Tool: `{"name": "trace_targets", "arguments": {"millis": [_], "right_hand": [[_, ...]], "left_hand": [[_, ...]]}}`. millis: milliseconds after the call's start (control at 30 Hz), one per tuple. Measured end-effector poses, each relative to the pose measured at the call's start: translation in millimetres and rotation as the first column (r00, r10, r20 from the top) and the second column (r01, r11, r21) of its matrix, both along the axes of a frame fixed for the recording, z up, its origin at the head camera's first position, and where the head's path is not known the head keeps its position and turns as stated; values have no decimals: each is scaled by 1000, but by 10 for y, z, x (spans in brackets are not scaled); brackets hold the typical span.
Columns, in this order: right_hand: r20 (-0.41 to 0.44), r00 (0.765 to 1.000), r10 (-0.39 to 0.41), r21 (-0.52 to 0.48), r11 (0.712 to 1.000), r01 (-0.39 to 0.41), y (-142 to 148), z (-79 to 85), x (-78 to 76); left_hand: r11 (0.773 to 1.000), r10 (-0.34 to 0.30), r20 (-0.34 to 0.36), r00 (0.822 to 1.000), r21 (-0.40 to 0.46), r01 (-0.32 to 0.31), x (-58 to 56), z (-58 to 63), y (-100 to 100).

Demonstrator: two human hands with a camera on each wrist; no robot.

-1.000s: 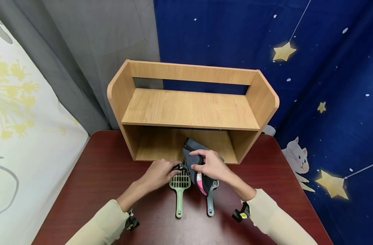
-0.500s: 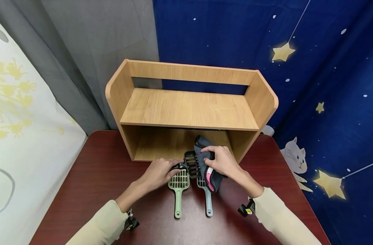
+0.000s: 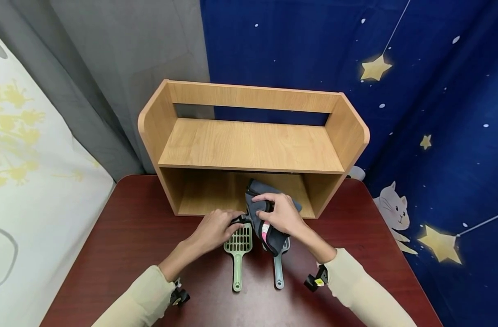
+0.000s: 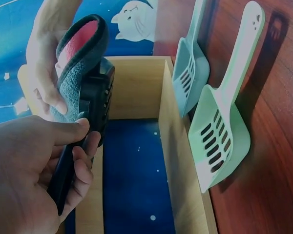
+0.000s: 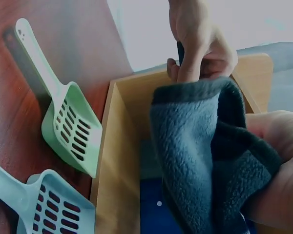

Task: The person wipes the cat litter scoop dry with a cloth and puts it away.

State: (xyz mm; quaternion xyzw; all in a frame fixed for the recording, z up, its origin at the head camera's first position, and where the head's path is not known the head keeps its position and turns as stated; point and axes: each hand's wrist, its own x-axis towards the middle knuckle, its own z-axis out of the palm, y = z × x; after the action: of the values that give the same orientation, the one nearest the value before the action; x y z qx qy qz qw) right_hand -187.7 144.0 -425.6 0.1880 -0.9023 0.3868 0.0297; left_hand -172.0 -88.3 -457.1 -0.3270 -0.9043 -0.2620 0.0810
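Observation:
My left hand (image 3: pixel 216 229) grips a black slotted litter scoop (image 4: pixel 97 97) by its handle. The scoop is held up in front of the shelf's lower opening. In my right hand (image 3: pixel 282 215) is a folded grey cloth (image 5: pixel 183 141) with a dark border and a pink inner side, pinched between thumb and fingers. The cloth lies against the scoop's head and hides most of it in the head view. Below the hands, a green litter scoop (image 3: pixel 238 240) and a pale blue litter scoop (image 3: pixel 278 272) lie on the table, handles toward me. The cloth partly covers the blue one's head.
A two-tier wooden shelf (image 3: pixel 249 141) stands at the back of the dark red table (image 3: pixel 142 240). Behind it hang a grey curtain (image 3: pixel 159 41) and a blue star-patterned curtain (image 3: pixel 298 41). A white patterned cloth (image 3: pixel 32 136) hangs at the left.
The cloth slid right with my right hand, baring the black scoop's slotted head, then came back left over it. My left hand kept its grip, almost still.

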Motion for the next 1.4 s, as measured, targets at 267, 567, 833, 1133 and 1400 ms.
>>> {"name": "trace_targets", "arguments": {"millis": [267, 567, 833, 1133, 1400], "right_hand": [[-36, 999, 24, 140, 990, -18, 121, -74, -15], [-103, 994, -44, 147, 987, 59, 400, 10, 37], [20, 998, -58, -40, 998, 58, 736, 130, 9], [85, 996, 15, -202, 979, 2, 1112, 78, -62], [48, 998, 49, -215, 976, -38, 1256, -5, -160]], "left_hand": [[999, -29, -46, 999, -30, 27, 23, -10, -21], [999, -5, -45, 999, -32, 4, 39, 26, -50], [999, -7, -54, 999, -44, 5, 28, 56, -131], [998, -14, -51, 999, -63, 11, -17, 102, -339], [990, -116, -44, 992, -81, 112, -36, 114, -442]]}}
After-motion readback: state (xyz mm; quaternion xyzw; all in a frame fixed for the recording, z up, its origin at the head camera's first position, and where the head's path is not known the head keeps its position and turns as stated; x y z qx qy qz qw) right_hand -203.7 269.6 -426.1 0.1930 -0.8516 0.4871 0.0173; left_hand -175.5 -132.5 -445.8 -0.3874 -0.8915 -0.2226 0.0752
